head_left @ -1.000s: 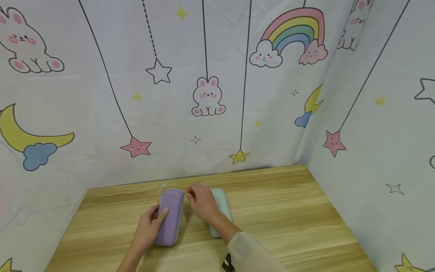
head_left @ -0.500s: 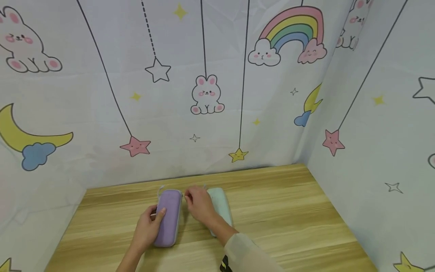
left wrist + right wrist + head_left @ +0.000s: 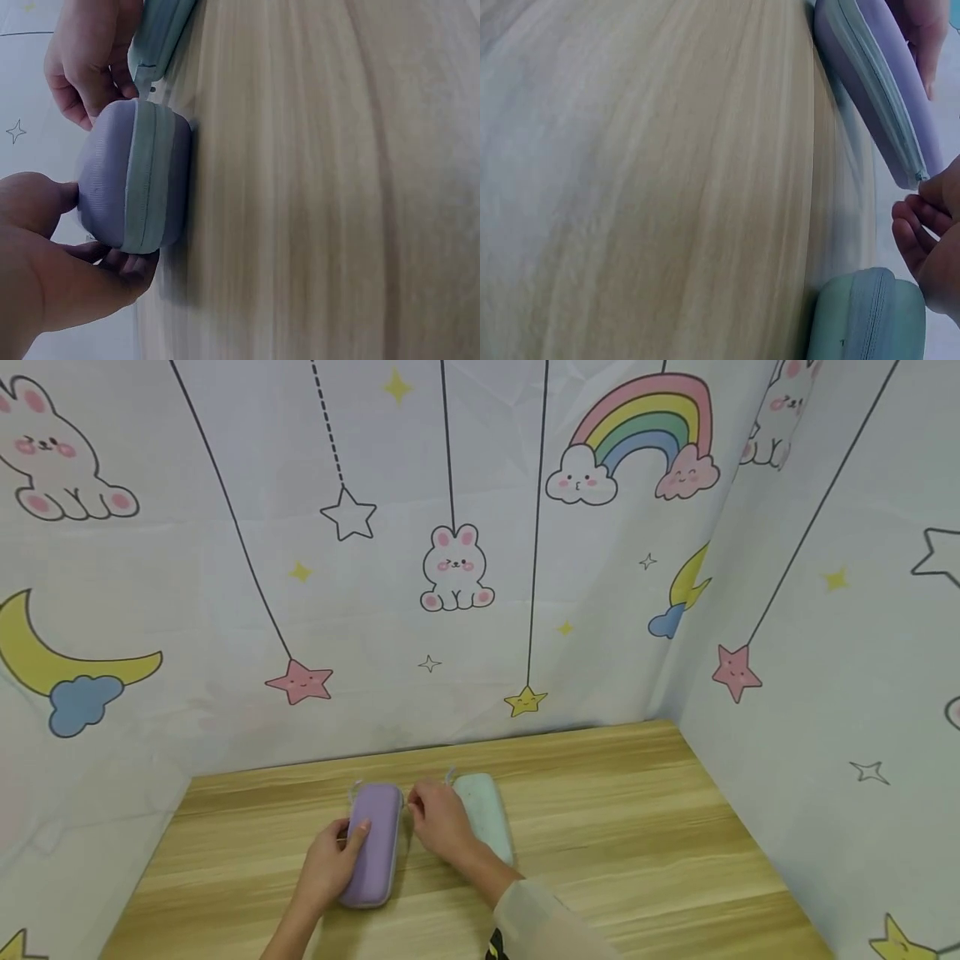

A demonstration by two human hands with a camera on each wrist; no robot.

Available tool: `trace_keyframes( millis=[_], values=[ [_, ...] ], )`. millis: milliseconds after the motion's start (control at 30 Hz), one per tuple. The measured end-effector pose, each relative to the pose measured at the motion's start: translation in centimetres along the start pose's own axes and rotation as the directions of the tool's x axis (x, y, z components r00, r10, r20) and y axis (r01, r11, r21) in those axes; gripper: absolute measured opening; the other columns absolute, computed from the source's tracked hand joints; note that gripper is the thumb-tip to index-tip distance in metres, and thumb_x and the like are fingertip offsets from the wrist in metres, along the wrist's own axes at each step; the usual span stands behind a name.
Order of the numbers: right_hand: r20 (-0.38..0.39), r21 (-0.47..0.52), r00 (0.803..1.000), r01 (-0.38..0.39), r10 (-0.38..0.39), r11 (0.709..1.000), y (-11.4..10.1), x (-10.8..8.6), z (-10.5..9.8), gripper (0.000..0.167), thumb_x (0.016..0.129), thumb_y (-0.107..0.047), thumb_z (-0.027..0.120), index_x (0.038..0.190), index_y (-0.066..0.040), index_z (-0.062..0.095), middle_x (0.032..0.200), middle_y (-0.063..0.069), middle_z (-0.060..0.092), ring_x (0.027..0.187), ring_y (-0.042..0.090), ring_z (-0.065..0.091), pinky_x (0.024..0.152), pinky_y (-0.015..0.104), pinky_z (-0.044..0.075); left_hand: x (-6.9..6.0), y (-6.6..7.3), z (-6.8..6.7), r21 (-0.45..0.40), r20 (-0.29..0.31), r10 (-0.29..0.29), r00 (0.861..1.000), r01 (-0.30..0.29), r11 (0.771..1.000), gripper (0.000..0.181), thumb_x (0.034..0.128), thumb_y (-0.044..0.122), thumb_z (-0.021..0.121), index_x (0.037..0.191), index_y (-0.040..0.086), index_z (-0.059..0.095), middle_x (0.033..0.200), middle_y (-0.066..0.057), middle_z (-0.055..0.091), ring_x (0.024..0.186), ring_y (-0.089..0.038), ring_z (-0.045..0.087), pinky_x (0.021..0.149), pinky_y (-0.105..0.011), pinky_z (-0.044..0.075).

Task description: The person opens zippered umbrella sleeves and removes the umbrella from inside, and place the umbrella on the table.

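A purple zippered case (image 3: 375, 852) lies lengthwise on the table, its pale zipper band (image 3: 146, 180) running round the side. My left hand (image 3: 324, 868) grips the case from its left, thumb on the top and fingers curled at the far side. At the upper right corner, my right hand (image 3: 442, 822) pinches the zipper pull (image 3: 922, 178) between thumb and forefinger. The zipper looks closed along the visible band. To the right lies a mint green zippered case (image 3: 483, 814), partly hidden behind my right hand and forearm.
The wood-grain table (image 3: 622, 827) meets a white printed cloth wall (image 3: 360, 610) at the back and another at the right. Thin pale strap loops (image 3: 450, 774) stick up at the far ends of both cases.
The purple case has shifted slightly toward me, and my right hand has come slightly nearer with it, still pinching at the corner. The left hand keeps its grip.
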State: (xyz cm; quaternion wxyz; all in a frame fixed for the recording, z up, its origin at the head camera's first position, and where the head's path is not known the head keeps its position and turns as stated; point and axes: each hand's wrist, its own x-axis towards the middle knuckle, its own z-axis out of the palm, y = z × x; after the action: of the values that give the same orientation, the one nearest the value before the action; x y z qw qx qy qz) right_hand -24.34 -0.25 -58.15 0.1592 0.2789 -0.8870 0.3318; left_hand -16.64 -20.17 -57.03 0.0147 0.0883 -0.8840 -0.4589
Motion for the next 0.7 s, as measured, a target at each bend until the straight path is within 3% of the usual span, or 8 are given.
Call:
trace_keyframes(
  millis=[267,467,700],
  values=[
    [0.046,-0.013,0.998,-0.035,0.036,0.999,-0.2,-0.2,0.8,0.012,0.089,-0.006,0.078,0.083,-0.014,0.072,0.075,-0.009,0.064,0.068,0.002,0.056,0.064,0.016,0.046,-0.2,-0.5,0.1,0.078,0.015,0.011,1.0,-0.012,0.997,0.064,0.1122,0.04,0.053,0.138,-0.019,0.053,0.119,-0.034,0.069,0.106,-0.042,0.071,0.086,-0.051,0.06],
    [0.073,0.012,0.99,-0.121,0.12,0.993,-1.0,-0.3,1.1,0.015,0.091,-0.008,0.076,0.08,-0.015,0.07,0.069,-0.011,0.06,0.061,-0.001,0.05,0.056,0.014,0.042,0.1,-0.8,0.0,0.14,0.003,0.041,0.999,-0.041,0.989,0.057,0.1117,0.031,0.056,0.132,-0.022,0.056,0.11,-0.029,0.071,0.094,-0.034,0.072,0.08,-0.048,0.061],
    [-0.029,0.126,0.976,-0.211,0.216,0.969,-1.4,-1.1,2.5,0.018,0.085,-0.005,0.078,0.075,-0.016,0.068,0.066,-0.012,0.057,0.059,-0.001,0.049,0.056,0.015,0.043,0.1,-0.7,-0.2,0.197,-0.022,0.083,0.996,-0.078,0.977,0.052,0.1105,0.026,0.058,0.128,-0.023,0.058,0.102,-0.026,0.071,0.088,-0.03,0.071,0.077,-0.047,0.061]
  ],
)
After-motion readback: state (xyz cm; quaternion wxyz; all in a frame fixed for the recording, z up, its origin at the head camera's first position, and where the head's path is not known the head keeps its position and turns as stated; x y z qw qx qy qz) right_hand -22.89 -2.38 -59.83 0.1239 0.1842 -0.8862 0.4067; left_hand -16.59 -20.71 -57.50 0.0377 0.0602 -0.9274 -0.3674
